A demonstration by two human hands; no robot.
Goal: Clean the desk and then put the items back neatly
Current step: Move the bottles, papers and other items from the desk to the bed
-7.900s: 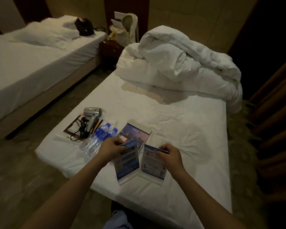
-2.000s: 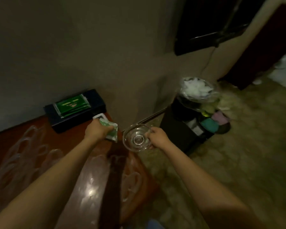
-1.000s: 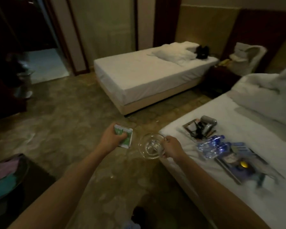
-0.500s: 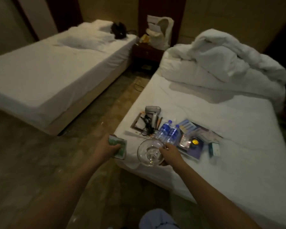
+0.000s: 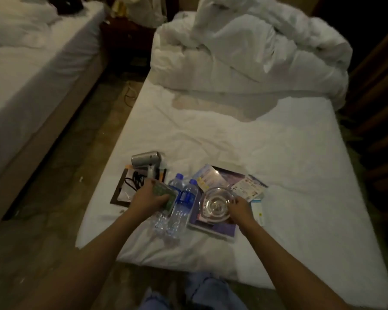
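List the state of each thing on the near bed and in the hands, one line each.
Left hand: grips green packet over the bottles.
Right hand: holds glass dish by its rim, above the booklets.
Bottles: two, capped, lying side by side.
Hair dryer: lying on its side, cord loose.
Booklets: lying flat, overlapping.
Duvet: bunched at the head of the bed.

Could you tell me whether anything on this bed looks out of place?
Yes: a tan stain marks the white sheet just below the bunched duvet, and the duvet is heaped rather than spread.
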